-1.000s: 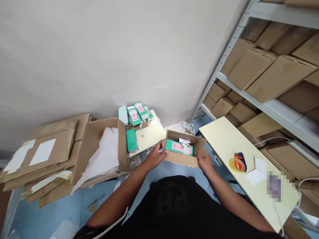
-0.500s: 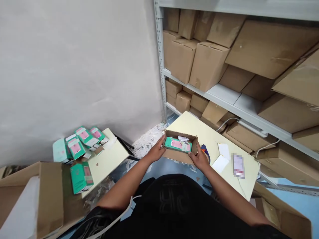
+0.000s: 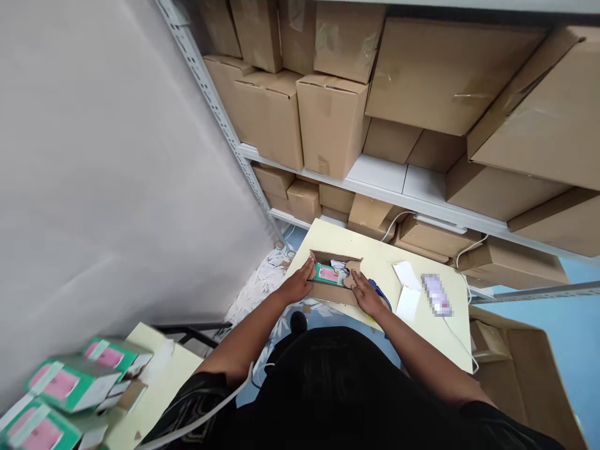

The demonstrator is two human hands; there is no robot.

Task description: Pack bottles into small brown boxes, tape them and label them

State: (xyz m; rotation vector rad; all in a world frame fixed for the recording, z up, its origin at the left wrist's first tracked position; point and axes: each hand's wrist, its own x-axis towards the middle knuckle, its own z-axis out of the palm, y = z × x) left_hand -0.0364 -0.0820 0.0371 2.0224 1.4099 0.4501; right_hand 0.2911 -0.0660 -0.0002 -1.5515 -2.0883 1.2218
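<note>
A small open cardboard box [image 3: 334, 291] rests on the near edge of a pale yellow table [image 3: 422, 325]. Inside it lies a green and pink product box [image 3: 327, 273] with a crumpled white paper beside it. My left hand [image 3: 296, 286] presses flat against the carton's left side, fingers stretched out. My right hand [image 3: 366, 294] lies against the right side, fingers extended and pushing a flap inward over the opening.
White cards [image 3: 407, 289] and a blurred item with a cable lie on the table to the right. A metal shelf [image 3: 398, 181] packed with brown cartons stands behind. More green product boxes [image 3: 70, 384] sit on a second table at lower left. Paper scraps litter the blue floor.
I turned right with the carton, bringing it from mid-air onto the yellow table. My hands moved from gripping its ends to pressing its sides and flap.
</note>
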